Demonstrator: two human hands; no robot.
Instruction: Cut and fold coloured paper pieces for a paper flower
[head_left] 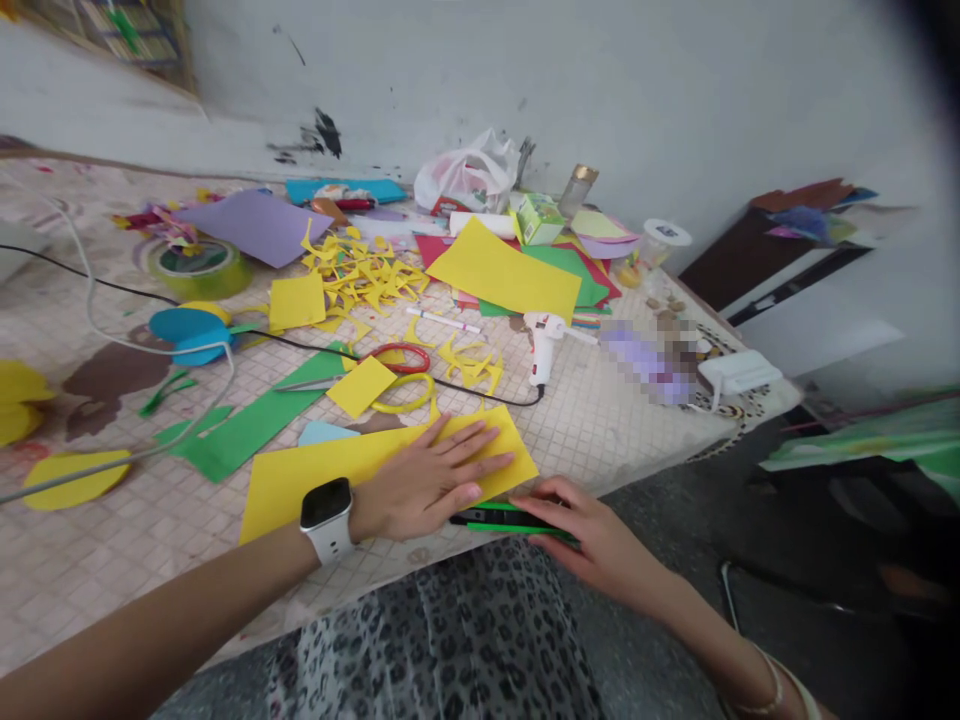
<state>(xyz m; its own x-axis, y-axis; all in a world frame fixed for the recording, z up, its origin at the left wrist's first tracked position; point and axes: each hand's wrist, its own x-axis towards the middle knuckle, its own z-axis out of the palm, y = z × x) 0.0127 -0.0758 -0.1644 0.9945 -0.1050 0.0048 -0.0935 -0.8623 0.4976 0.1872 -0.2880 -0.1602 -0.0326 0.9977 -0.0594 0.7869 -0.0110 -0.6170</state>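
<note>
A long sheet of yellow craft paper [300, 480] lies along the near edge of the table. My left hand [424, 480] rests flat on it with the fingers stretched out, a white watch on the wrist. Just to the right, my right hand [574, 525] grips a green and black utility knife [499, 517] by its right end. The knife lies sideways at the paper's near edge, its left tip close to my left thumb; I cannot make out a blade. Beyond the sheet are a small yellow square [361, 387] and scissors [405, 393] with a yellow and a red handle loop.
A white glue gun [543, 345] with a black cord stands past the sheet. Yellow scraps [367, 270], a green strip [262, 420], a roll of tape [199, 265] and a purple sheet [251, 225] lie further back. A grey cable [225, 400] crosses the left side.
</note>
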